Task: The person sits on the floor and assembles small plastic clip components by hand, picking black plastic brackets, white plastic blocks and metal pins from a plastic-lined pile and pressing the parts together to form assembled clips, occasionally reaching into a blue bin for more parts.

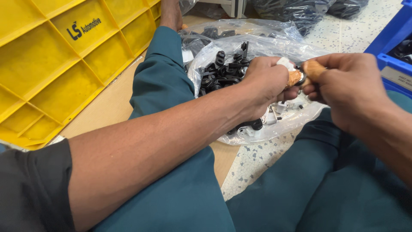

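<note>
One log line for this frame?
left hand: pinching small part | right hand: pinching same part | below: clear bag of black clips

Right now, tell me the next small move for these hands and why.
Probably press the two pieces together: the left hand and right hand meet fingertip to fingertip, pinching a small white and black part above the open clear bag of black clips.

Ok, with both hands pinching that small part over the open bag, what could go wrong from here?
1. The small part sits only between the fingertips of the left hand and right hand; a slip could drop it into the clear bag among the black clips, where it may be hard to find.
2. The left forearm crosses the bag and might drag it or spill clips onto the floor.
</note>
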